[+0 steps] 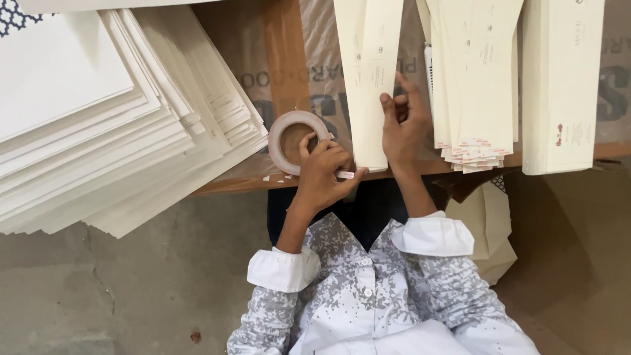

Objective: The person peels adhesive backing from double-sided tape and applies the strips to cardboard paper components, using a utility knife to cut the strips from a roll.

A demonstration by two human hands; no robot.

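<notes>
Sleeves in grey and white are lying closest to us, with white cuffs turned back. Both hands are reaching up to the brown bench. Left hand is pinching the loose end of the tape between thumb and pointer, so those fingers are closed tight on it. Behind that hand, the tape roll is lying flat on the bench, touching the knuckles. Right hand is pressing flat on a long cream strip, with its fingers spread and holding nothing. The tape end is sitting just beside the strip's bottom corner, near the bench edge. To do this bit well, I think the tape should be pulled straight and lined up with the strip's edge, while the right hand is keeping the strip from sliding. More strips are lying in a pile to the right, and a big stack of sheets is sitting to the left.
</notes>
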